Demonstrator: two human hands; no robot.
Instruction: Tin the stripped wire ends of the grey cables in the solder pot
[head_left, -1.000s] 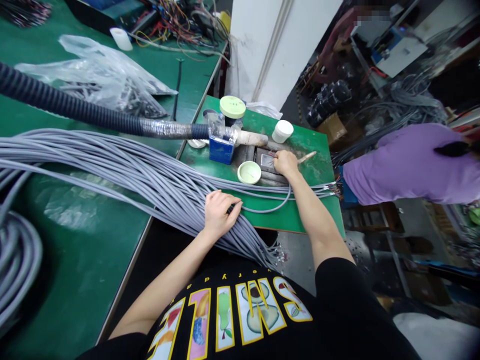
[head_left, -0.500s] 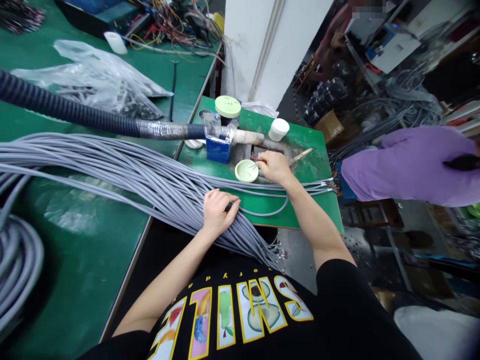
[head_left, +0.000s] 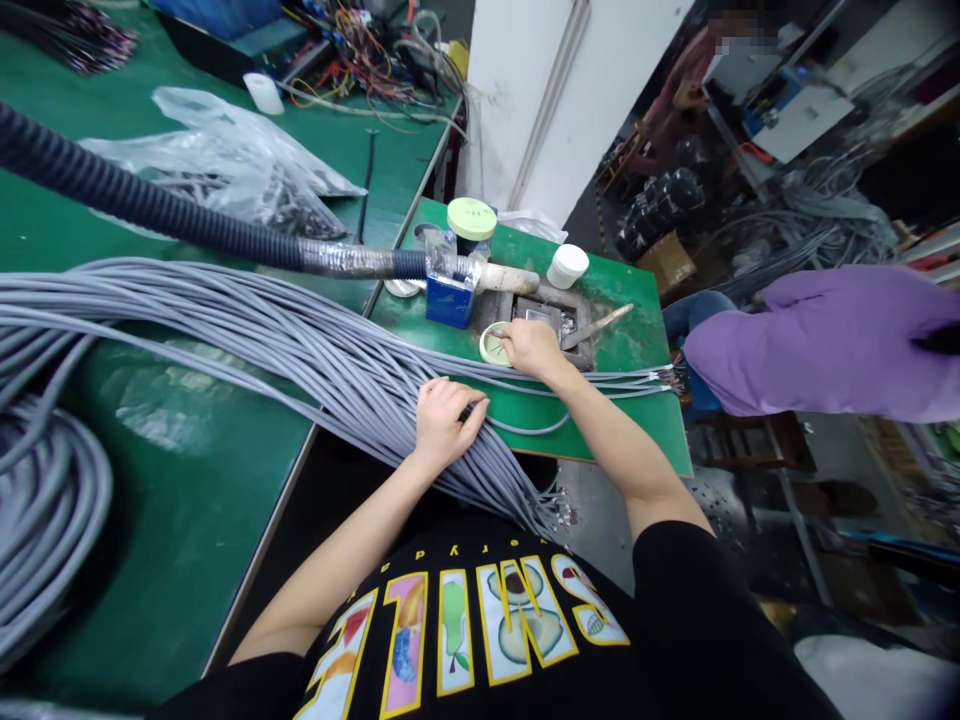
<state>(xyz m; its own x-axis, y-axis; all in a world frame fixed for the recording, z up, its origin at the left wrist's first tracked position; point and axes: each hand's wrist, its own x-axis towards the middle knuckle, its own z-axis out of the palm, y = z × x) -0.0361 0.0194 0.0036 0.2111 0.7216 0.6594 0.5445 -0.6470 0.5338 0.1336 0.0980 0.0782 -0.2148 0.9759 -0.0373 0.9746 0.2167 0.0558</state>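
My right hand [head_left: 531, 347] is closed in a pinch on the thin wire ends of a cable, right at a small pale green dish [head_left: 492, 350]. The wire tips reach into the dish, and the fingers hide part of it. Just behind the hand is a square metal pot [head_left: 534, 314] with a shiny surface, and a flat stick [head_left: 600, 326] lies across its edge. My left hand [head_left: 448, 420] lies on a thick bundle of grey cables [head_left: 352, 370], fingers curled over them. Something dark shows between its thumb and fingers; I cannot tell what.
A ribbed black hose [head_left: 225, 222] runs to a pale nozzle by a blue box [head_left: 448, 300]. White tub [head_left: 568, 266], green-lidded jar [head_left: 472, 218] and plastic bag [head_left: 247, 160] stand around. Cable coils [head_left: 56, 530] lie left. A person in purple [head_left: 817, 340] is at right.
My right hand has moved left and slightly down from beside the metal pot to the pale green dish, bringing the wire ends along. My left hand stays on the cable bundle. The view has shifted slightly.
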